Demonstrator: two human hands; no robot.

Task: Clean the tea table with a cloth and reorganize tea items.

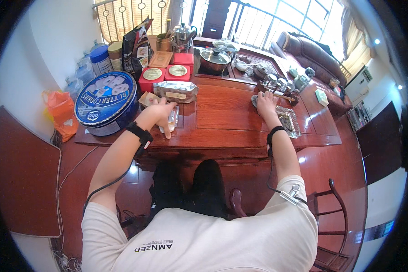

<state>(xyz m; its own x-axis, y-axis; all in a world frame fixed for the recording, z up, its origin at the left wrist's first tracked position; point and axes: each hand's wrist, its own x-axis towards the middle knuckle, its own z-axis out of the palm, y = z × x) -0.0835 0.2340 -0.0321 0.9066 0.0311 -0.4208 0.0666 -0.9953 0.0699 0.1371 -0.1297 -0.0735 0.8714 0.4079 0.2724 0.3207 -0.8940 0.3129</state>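
Two hands on two small things, at opposite sides of the table

Taking the middle of the red-brown polished wooden table as the clock's centre, with 12 o'clock away from the person, the small clear-and-white rectangular case lies between 8 and 9 o'clock. The left hand is over it, thumb well apart from the fingers; whether they press on its sides, I cannot tell. The small grey rounded thing is between 2 and 3 o'clock, partly hidden by the right hand, whose fingers curve over it, close together. Whether it is gripped is also unclear.

The left side looks the tighter one: a silver shiny packet stands just beyond the case, and a tan paper packet sits at 9 o'clock. A low wrist and a straight pinch across the case's long sides would probably disturb neither. On the right, a dark wooden rack of shiny cups is at 2 o'clock and a clear cut-glass tray past 3, so a compact grip and a short lift seem safest.

Farther out, the blue round metal tin fills 9 o'clock, and a glass-lidded steel pot stands near 12.
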